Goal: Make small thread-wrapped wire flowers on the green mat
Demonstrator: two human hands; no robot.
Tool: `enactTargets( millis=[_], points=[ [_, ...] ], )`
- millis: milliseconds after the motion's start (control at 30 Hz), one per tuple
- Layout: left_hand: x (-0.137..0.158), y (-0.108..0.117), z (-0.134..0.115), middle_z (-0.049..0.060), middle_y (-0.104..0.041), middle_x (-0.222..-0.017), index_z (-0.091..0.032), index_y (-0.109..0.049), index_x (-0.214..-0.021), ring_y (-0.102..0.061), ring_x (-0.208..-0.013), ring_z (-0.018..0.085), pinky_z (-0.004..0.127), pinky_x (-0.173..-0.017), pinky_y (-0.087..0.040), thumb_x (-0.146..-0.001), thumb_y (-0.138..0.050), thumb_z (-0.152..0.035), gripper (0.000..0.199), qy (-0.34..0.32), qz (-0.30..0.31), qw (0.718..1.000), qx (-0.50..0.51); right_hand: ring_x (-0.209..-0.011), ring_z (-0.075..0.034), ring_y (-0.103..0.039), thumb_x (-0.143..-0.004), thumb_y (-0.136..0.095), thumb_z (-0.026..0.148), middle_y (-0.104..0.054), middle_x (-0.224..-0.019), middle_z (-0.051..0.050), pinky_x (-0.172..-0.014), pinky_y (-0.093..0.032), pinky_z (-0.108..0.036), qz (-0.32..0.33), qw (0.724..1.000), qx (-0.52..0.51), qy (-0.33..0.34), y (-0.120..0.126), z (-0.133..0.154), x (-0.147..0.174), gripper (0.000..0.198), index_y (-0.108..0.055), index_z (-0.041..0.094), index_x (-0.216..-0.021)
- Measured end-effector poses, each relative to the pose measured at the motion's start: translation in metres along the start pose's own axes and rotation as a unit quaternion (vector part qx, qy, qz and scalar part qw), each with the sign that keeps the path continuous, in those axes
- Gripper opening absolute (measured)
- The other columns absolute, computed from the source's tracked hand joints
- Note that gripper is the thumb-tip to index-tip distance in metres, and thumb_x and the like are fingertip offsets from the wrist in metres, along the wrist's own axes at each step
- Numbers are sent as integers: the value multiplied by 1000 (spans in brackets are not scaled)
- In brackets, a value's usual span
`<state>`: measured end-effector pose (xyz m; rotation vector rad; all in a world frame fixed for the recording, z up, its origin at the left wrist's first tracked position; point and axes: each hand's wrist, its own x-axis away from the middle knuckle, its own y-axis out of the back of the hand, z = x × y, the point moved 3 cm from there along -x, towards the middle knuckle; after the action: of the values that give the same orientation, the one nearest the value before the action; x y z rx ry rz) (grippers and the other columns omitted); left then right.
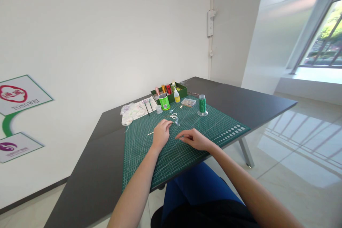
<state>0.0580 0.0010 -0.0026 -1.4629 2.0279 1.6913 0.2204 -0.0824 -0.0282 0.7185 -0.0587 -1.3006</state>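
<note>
My left hand (161, 134) rests on the green cutting mat (144, 153), its fingers pinched on a thin stem with pale blue petals (177, 123) at its tip. A slender light-coloured stick (150, 134) pokes out on the left side of this hand; whether it belongs to the same piece is hidden. My right hand (194, 139) is low over the mat to the right, thumb and fingers pressed together. Anything between them is too small to make out. White-handled scissors (173, 115) lie just beyond my left hand. A spool of green thread (202, 106) stands upright beyond my right hand.
Behind the scissors are a green tin (164, 102), a glue bottle (176, 96), a small round tub (159, 109) and a flat clear case (188, 103). A green box (182, 91) holds thread spools. Brushes (146, 108) lie on a white sheet (136, 113) at left.
</note>
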Motion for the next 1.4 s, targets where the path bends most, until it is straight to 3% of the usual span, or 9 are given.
enactTargets(
  millis=[367, 567, 933, 1400],
  points=[
    [3, -1, -2, 5, -68, -100, -22, -71, -108, -62, -94, 18, 30, -84, -47, -94, -49, -9, 29, -17, 58, 998, -30, -52, -9, -20, -96, -50, 36, -24, -56, 8, -50, -19, -23, -47, 999, -12, 10, 2, 0, 1, 47, -64, 11, -133],
    [2, -2, -4, 5, -66, -94, -21, -73, -104, -60, -90, 19, 30, -79, -46, -92, -48, -7, 31, -31, 91, 995, -38, -52, -10, -23, -97, -47, 34, -28, -56, 7, -49, -21, -24, -106, 993, -46, 16, 5, -2, 1, 46, -62, 11, -135],
    [0, -2, -9, 5, -68, -94, -22, -74, -101, -60, -89, 19, 31, -82, -45, -93, -51, -10, 27, -48, 101, 994, 9, -48, -10, -23, -96, -45, 30, -31, -53, 7, -48, -22, -24, -221, 975, -5, -8, 14, -9, 2, 46, -62, 12, -136],
    [-4, -2, -13, 5, -70, -91, -19, -73, -90, -64, -86, 18, 30, -81, -48, -93, -56, -15, 17, -16, 86, 987, 136, -48, -11, -26, -95, -45, 31, -35, -52, 6, -49, -25, -25, -247, 968, 26, -40, 18, -18, 0, 47, -63, 11, -134]
  ],
)
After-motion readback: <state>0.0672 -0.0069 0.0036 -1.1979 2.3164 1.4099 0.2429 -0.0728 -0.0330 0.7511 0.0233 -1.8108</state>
